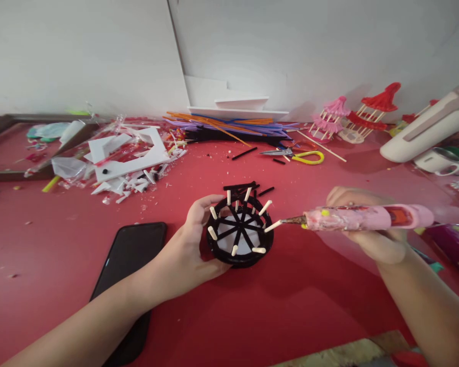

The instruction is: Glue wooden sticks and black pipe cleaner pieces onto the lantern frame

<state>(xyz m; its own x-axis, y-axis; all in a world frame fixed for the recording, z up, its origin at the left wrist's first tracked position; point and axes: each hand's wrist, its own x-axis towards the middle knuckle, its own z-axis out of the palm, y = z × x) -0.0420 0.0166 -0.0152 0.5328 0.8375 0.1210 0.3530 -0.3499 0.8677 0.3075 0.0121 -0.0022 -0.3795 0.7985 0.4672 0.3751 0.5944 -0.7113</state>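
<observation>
My left hand (193, 242) is closed around the left side of a small round model (239, 262), which has a black fuzzy rim and black spokes over a white base. Several short cream sticks (212, 233) stand up around the rim. My right hand (367, 232) grips a pink glue gun (348, 218) lying level, its barrel smeared with dried glue. The dark nozzle (294, 220) points left and meets the top of the stick (273, 226) on the model's right side. Part of my right hand is hidden behind the gun.
Behind the model lie black pipe-cleaner pieces (239, 186). Yellow-handled scissors (308, 157), bundled pipe cleaners (229, 126) and foam scraps (132, 153) spread along the back. A black phone (133, 255) rests at left. Pink and red model pavilions (378, 104) stand back right, near a white mug (439, 160).
</observation>
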